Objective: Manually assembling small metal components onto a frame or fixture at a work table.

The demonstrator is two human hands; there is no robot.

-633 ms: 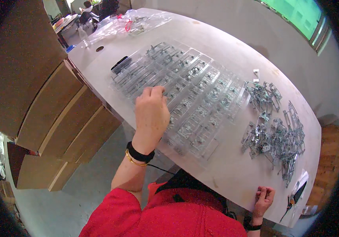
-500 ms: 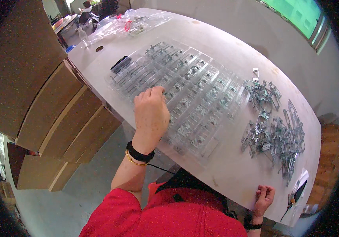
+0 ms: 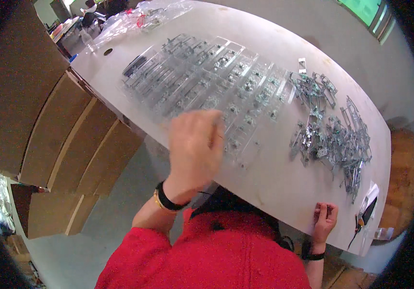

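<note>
My left hand (image 3: 195,147) hovers above the near edge of a clear plastic tray (image 3: 260,120), its back toward me. Its fingers are bent and smeared by motion, so whether they hold anything cannot be told. The tray has rows of compartments filled with small grey metal parts. At the table's near edge, on the right, my right hand (image 3: 326,222) rests with its fingers curled inward. What lies inside those fingers, if anything, is hidden. Beyond it spreads a loose pile of grey metal parts (image 3: 334,139).
Pliers with dark and orange handles (image 3: 360,222) lie by the table's right edge, next to a white paper (image 3: 372,195). Clear plastic bags (image 3: 134,21) are heaped at the far left. Cardboard boxes (image 3: 67,139) stand left of the table (image 3: 274,178).
My left hand has lifted off the tray and come nearer to me and to the right. The whole view has shifted slightly. My right hand stays curled at the table edge.
</note>
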